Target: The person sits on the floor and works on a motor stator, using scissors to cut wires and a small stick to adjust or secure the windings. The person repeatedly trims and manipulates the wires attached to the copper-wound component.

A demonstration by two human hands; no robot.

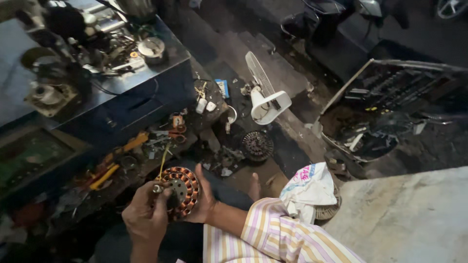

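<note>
In my lap, low centre of the view, I've got a round motor stator (181,193) w/ copper windings round a grey metal core. My right hand (204,200) cups it from behind & the right side, fingers curled on the rim, thumb up along the edge. My left hand (146,214) is at its left edge, fingers pressed together pinching a small metal bit (158,188) right against the windings; can't tell exactly what it is. A yellow wire (165,160) runs up from the stator toward the clutter. My right sleeve is striped pink/yellow/white. Just ahead, on the low tabletop (146,156), lie yellow-handled pliers (105,176), scissors w/ orange handles (176,132) & loose scraps. Further out on the floor: another dark round rotor (257,145), a white fan part (265,100), and right of my arm a white plastic bag (309,187). Dark blue cabinet (141,92) at upper left, its top crowded w/ metal parts.
</note>
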